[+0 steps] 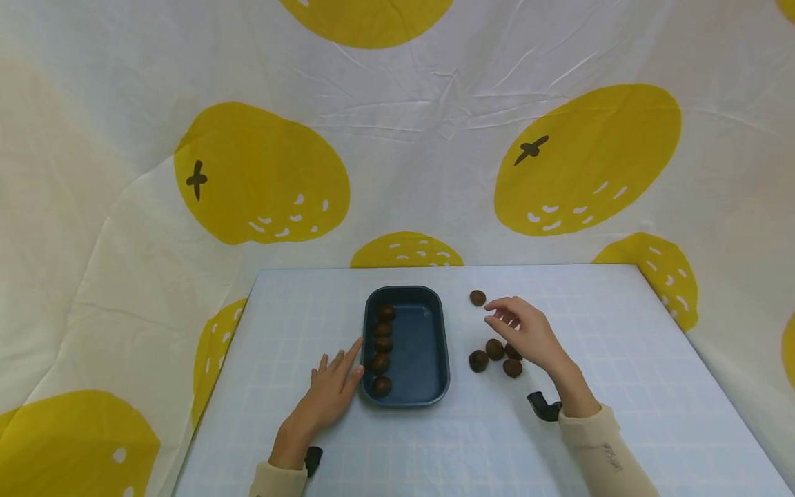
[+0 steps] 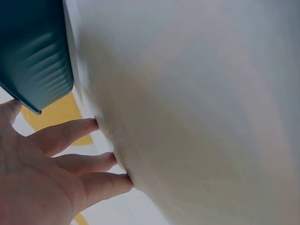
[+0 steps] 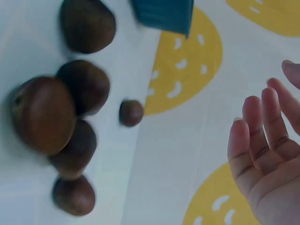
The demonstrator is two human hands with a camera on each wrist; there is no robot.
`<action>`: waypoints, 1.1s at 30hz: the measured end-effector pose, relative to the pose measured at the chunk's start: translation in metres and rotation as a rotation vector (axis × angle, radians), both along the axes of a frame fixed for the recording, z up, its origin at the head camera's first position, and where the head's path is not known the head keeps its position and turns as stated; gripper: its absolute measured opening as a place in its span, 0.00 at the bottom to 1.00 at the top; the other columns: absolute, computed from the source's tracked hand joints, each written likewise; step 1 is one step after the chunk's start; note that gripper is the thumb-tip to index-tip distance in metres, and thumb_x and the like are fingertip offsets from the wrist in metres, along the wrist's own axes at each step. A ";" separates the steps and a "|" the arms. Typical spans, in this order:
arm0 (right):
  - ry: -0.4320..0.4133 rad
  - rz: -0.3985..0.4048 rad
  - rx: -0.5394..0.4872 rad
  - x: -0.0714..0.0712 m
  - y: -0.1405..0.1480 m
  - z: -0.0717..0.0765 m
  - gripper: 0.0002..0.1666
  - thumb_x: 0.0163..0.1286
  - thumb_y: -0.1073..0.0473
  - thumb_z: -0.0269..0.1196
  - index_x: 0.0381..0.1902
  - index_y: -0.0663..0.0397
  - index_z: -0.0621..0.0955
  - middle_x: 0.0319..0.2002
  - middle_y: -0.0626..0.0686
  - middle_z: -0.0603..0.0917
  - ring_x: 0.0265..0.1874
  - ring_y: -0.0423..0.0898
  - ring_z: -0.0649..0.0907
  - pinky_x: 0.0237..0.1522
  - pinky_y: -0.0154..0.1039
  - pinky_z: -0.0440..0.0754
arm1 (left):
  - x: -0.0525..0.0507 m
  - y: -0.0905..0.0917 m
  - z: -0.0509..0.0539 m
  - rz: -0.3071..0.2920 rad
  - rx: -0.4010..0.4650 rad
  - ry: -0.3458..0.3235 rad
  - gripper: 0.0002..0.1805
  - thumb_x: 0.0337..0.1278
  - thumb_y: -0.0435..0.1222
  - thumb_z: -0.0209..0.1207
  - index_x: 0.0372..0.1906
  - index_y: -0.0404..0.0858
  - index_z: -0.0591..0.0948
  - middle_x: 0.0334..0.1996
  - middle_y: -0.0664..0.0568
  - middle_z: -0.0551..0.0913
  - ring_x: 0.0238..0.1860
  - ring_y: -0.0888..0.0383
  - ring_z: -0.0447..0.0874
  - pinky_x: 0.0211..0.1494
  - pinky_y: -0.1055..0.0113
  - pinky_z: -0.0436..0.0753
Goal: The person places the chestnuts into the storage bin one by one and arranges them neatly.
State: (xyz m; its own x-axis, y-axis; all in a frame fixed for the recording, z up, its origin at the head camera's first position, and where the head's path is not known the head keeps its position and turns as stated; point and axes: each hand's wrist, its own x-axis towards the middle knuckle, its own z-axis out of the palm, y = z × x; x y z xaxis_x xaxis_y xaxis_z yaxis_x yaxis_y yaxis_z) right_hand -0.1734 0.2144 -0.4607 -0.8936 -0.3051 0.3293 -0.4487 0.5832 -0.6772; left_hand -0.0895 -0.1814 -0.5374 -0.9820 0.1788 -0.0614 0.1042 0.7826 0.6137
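Note:
A dark blue rectangular tray (image 1: 422, 352) stands on the table, with several brown chestnuts (image 1: 382, 344) lined up along its left side. My left hand (image 1: 328, 395) lies at the tray's left edge, fingers spread; in the left wrist view its thumb reaches the tray's rim and other fingertips (image 2: 90, 124) meet the tabletop. Right of the tray, my right hand (image 1: 528, 333) hovers over the table with loosely bent fingers and nothing between them. Beneath and beside it sits a cluster of chestnuts (image 3: 44, 115). A lone chestnut (image 1: 477, 297) lies farther back, just left of its fingertips.
A pale checked cloth covers the table (image 1: 298, 310). Behind and around it hangs a white curtain (image 1: 422, 159) printed with large yellow fruit. Black wrist-worn pieces (image 1: 544, 406) show at both cuffs.

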 end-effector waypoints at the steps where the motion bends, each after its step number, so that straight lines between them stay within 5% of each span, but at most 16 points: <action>1: -0.003 -0.011 0.000 0.000 0.004 -0.002 0.12 0.69 0.60 0.68 0.49 0.55 0.84 0.36 0.46 0.81 0.34 0.44 0.79 0.35 0.36 0.80 | 0.000 0.000 0.000 0.000 0.000 0.001 0.31 0.78 0.59 0.37 0.80 0.62 0.52 0.72 0.32 0.63 0.71 0.21 0.46 0.65 0.23 0.44; 13: -0.075 -0.170 0.025 0.003 0.053 -0.022 0.14 0.72 0.56 0.65 0.52 0.55 0.83 0.38 0.51 0.81 0.37 0.47 0.79 0.38 0.31 0.78 | 0.000 0.001 0.000 0.000 0.001 -0.007 0.31 0.78 0.58 0.37 0.80 0.62 0.51 0.72 0.32 0.62 0.71 0.21 0.46 0.65 0.24 0.43; 33: -0.338 -0.162 0.169 -0.005 0.096 -0.074 0.21 0.70 0.55 0.67 0.57 0.59 0.80 0.51 0.64 0.80 0.48 0.60 0.80 0.48 0.58 0.78 | 0.001 -0.001 -0.002 0.000 0.010 -0.011 0.32 0.77 0.60 0.36 0.80 0.63 0.50 0.73 0.32 0.61 0.72 0.22 0.44 0.66 0.24 0.42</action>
